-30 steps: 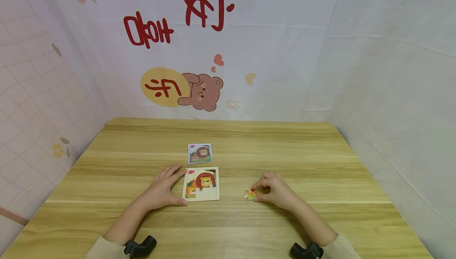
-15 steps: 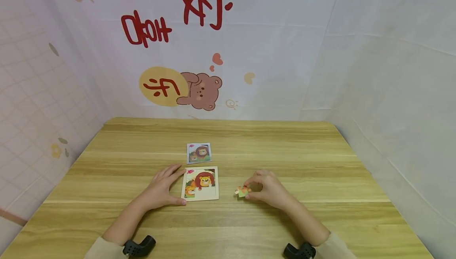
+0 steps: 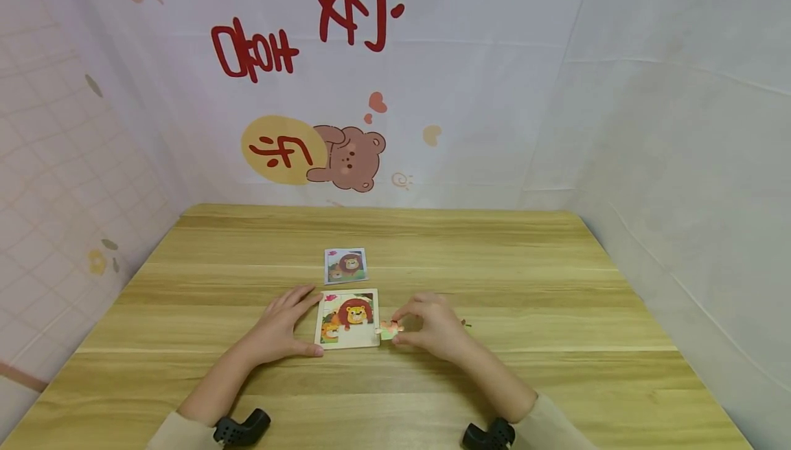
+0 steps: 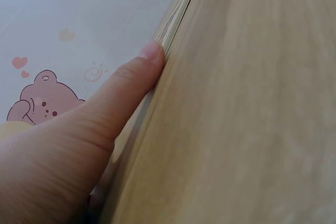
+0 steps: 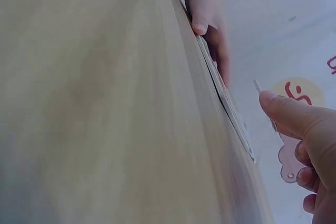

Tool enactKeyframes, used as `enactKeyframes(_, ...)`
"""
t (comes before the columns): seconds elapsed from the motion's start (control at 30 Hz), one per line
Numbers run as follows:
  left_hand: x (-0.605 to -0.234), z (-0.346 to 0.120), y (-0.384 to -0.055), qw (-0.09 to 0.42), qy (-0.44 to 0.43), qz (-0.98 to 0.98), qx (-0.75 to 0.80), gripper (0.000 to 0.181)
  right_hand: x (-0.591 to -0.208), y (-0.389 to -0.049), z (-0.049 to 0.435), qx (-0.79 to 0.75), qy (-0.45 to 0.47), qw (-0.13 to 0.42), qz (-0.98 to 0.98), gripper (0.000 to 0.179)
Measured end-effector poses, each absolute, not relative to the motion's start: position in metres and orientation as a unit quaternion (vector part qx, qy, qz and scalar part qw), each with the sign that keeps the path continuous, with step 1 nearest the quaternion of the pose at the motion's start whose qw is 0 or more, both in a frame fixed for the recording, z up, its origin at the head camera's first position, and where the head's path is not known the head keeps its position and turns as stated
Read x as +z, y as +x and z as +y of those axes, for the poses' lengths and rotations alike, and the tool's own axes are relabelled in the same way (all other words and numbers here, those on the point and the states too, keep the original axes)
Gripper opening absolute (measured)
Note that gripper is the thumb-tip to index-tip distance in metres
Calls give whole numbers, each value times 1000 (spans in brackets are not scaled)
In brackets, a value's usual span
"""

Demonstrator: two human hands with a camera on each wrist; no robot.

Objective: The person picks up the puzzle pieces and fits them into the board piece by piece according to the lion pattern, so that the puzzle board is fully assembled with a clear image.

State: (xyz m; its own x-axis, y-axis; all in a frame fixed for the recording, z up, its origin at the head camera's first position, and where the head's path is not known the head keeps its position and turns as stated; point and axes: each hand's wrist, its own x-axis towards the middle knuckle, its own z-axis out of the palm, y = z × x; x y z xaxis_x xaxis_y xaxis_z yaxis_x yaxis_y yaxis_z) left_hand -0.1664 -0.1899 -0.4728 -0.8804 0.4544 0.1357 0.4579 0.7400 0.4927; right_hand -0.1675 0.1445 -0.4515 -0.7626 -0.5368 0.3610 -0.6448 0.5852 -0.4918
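Observation:
A square puzzle board (image 3: 358, 338) with a pale frame lies on the table, with a lion picture partly filled in and a bare area at its lower right. My left hand (image 3: 283, 327) rests at the board's left side, fingers spread, thumb touching the lower left corner. In the left wrist view the thumb (image 4: 121, 93) lies along the board's edge. My right hand (image 3: 434, 327) pinches a green and orange puzzle piece (image 3: 389, 330) between thumb and fingers, just at the board's right edge. The right wrist view shows this piece edge-on (image 5: 256, 86), held above the table.
A small picture card (image 3: 346, 266) with the same lion scene lies behind the board. Just right of my right hand a small reddish-brown thing (image 3: 466, 324) shows, mostly hidden. The wooden table (image 3: 494, 257) meets a printed white cloth (image 3: 482, 127) at the back.
My right hand has lifted the puzzle piece from the table and carried it left to the board's right edge. The left hand has stayed in place.

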Motion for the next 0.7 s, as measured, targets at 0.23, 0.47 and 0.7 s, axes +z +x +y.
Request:
enactKeyframes(0.23, -472, -190, -166, 1, -245, -933, -263, 107, -450, -168, 123, 295, 326, 81, -894, 31)
enactKeyframes(0.47, -472, -189, -167, -1, -243, -935, -260, 107, -449, -168, 104, 289, 329, 74, -896, 30)
enactKeyframes(0.7, -473, -190, -167, 0, -243, -935, -259, 107, -451, -170, 89, 288, 339, 74, -893, 30)
